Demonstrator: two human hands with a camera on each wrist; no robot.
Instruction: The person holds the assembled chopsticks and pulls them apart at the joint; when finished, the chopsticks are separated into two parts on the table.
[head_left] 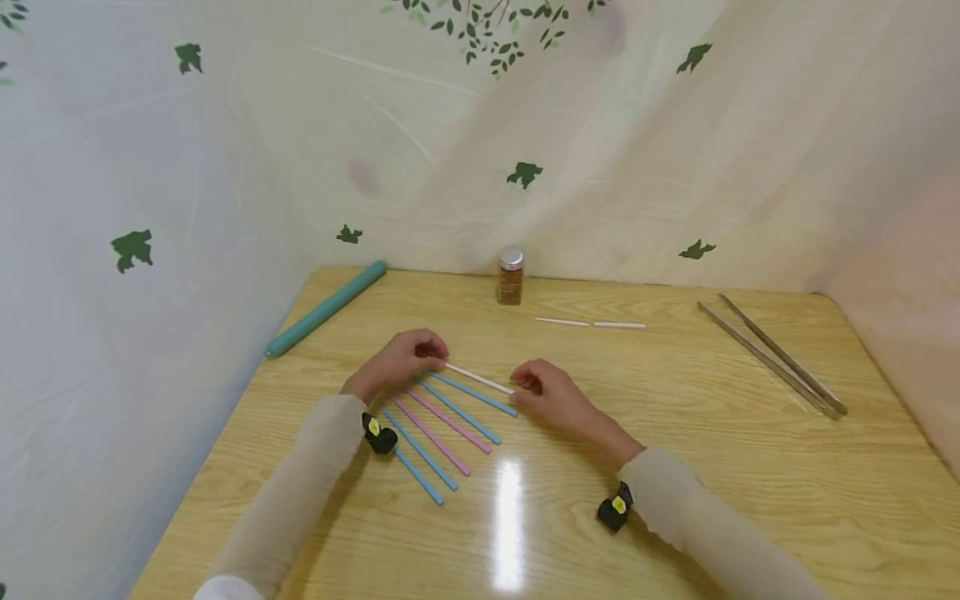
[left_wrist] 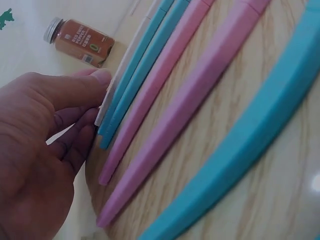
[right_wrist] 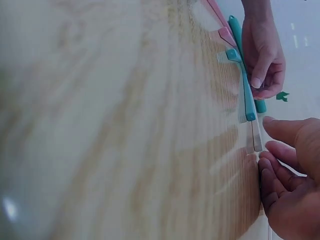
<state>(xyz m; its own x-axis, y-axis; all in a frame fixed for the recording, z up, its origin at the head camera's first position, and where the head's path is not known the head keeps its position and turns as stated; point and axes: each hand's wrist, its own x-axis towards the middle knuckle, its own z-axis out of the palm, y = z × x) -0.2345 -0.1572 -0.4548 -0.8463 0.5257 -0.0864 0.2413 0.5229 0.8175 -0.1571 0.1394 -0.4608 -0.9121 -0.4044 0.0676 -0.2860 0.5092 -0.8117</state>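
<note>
A white chopstick (head_left: 480, 379) lies slanting between the two hands. My left hand (head_left: 411, 354) pinches its far-left end; in the left wrist view, the thumb (left_wrist: 102, 77) is on it with the fingers behind. My right hand (head_left: 551, 393) is at the other end; in the right wrist view its thumb (right_wrist: 285, 131) stands apart from the fingers, and the fingertips touch or nearly touch the chopstick. Fanned out beside it on the table are several blue chopsticks (head_left: 471, 392) and two pink chopsticks (head_left: 450, 422), narrow ends toward the left hand.
A spice jar (head_left: 511, 279) with a silver lid stands at the back of the wooden table (head_left: 600, 558). Two short white sticks (head_left: 619, 325) lie near it. Long metal tongs (head_left: 780, 358) lie at the right, a teal rod (head_left: 326, 310) at the back left. Curtains surround the table.
</note>
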